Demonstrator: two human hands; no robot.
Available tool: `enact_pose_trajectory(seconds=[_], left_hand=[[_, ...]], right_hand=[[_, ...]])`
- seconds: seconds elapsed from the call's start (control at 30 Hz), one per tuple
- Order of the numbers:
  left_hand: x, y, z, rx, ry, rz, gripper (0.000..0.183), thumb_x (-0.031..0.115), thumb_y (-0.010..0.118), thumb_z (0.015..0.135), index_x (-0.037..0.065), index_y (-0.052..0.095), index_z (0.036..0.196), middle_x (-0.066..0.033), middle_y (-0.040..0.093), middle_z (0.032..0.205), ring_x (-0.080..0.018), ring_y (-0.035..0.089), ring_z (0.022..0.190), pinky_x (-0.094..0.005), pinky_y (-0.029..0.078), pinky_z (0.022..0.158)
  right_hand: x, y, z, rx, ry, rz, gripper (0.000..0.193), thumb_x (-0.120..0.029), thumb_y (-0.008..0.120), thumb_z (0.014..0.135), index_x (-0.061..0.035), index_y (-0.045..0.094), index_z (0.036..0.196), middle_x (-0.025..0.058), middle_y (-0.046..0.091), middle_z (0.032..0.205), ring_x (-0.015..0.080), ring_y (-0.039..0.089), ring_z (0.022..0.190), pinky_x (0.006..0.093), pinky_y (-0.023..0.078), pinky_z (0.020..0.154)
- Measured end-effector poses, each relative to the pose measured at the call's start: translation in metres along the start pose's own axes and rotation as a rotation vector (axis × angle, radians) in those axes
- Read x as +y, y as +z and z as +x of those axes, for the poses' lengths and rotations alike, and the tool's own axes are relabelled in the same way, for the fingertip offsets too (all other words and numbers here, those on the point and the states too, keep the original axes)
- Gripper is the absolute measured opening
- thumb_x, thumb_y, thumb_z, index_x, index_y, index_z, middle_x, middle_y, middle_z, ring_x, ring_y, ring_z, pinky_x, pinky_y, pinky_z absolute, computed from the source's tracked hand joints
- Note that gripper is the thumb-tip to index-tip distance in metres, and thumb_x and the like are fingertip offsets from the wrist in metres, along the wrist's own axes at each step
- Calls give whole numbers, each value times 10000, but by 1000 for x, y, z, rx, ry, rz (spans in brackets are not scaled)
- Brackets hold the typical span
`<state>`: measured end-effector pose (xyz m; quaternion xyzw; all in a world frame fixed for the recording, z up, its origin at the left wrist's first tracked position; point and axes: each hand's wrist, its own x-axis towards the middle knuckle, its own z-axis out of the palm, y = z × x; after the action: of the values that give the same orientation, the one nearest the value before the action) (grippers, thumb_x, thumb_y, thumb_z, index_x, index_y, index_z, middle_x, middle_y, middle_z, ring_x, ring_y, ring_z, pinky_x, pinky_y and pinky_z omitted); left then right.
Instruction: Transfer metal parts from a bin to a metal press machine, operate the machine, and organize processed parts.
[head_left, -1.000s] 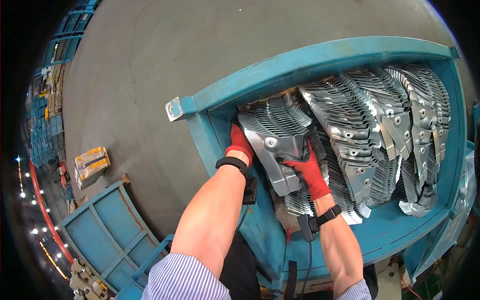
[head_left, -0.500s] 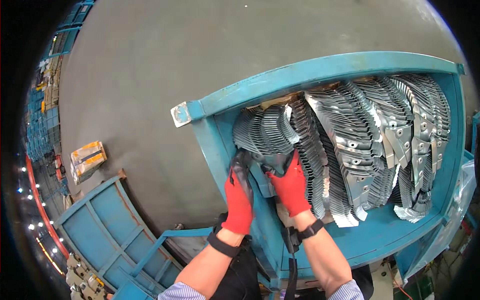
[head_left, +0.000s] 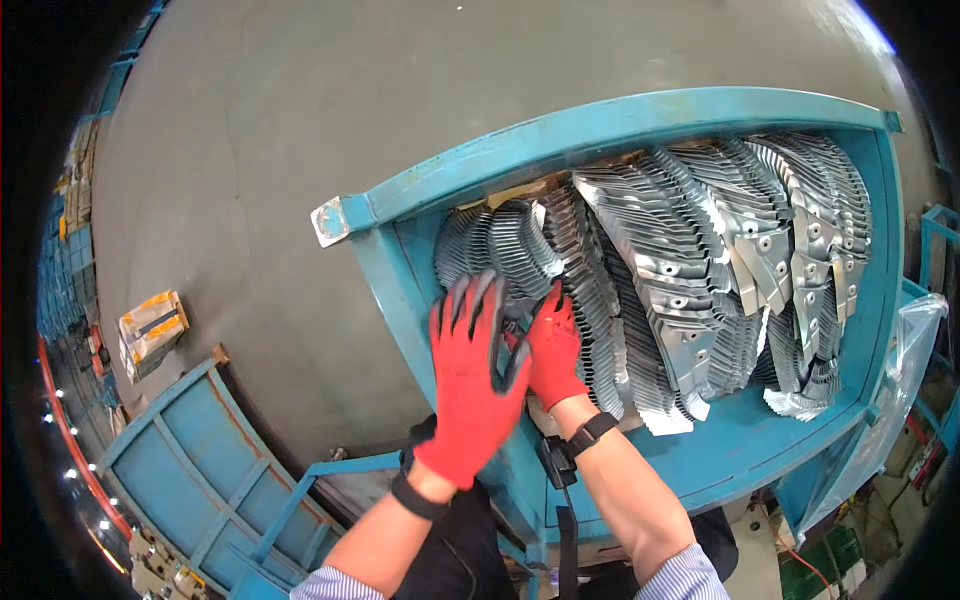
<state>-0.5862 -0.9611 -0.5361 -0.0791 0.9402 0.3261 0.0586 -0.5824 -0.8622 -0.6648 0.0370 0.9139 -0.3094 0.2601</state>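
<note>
My left hand (head_left: 468,370), in a red glove with dark grip coating, lies with its fingers stretched out over the near end of the leftmost row of stamped metal brackets (head_left: 497,245). Close beside it, my right hand (head_left: 556,345), gloved alike, is closed at the near end of that row, gripping a metal bracket. Its thumb and most of that bracket are hidden behind the left hand. Rightward, more silvery brackets (head_left: 665,268) stand nested in long, tight rows, several with round holes showing.
A blue steel bin (head_left: 640,110) surrounds the rows, its wall rising near my left forearm. Clear plastic sheeting (head_left: 885,390) hangs at its right side. Blue metal frames (head_left: 215,440) stand at lower left. A wrapped package (head_left: 152,333) sits on the grey floor (head_left: 290,190).
My left hand has opened from its curled grip and now lies flat over the brackets. My right hand stays closed at the row's end. The whole view has shifted slightly.
</note>
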Motion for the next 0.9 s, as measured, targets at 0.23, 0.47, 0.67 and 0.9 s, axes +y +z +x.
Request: enact_pose_trajectory(seconds=[0.23, 0.47, 0.67, 0.9], left_hand=[[-45, 22, 29, -272, 57, 427, 941, 343, 798, 665, -12, 333, 1402, -224, 379, 1407, -386, 319, 1334, -533, 185, 1147], [-52, 39, 28, -251, 93, 564, 926, 342, 790, 672, -14, 340, 1399, -223, 391, 1395, -387, 327, 1324, -511, 194, 1151], [-59, 44, 26, -270, 112, 689, 819, 315, 720, 740, -25, 358, 1392, -232, 415, 1380, -378, 339, 1319, -511, 195, 1152], [-58, 44, 18, -320, 172, 867, 704, 306, 585, 849, -11, 330, 1425, -255, 365, 1427, -392, 309, 1345, -511, 186, 1152]], right_hand=[[14, 4, -31, 27, -42, -52, 938, -259, 787, 684, 27, 285, 1423, 298, 433, 1302, 430, 469, 1192, 460, 427, 981], [34, 26, -33, -9, 53, -76, 864, -310, 800, 679, 21, 378, 1356, 228, 506, 1244, 378, 511, 1142, 444, 443, 956], [36, 27, -32, 62, -63, -91, 807, -294, 816, 663, 14, 432, 1303, 212, 547, 1195, 364, 533, 1115, 435, 456, 931], [31, 20, -56, 2, -13, -159, 885, -265, 812, 668, 13, 355, 1373, 216, 512, 1219, 352, 519, 1124, 445, 450, 930]])
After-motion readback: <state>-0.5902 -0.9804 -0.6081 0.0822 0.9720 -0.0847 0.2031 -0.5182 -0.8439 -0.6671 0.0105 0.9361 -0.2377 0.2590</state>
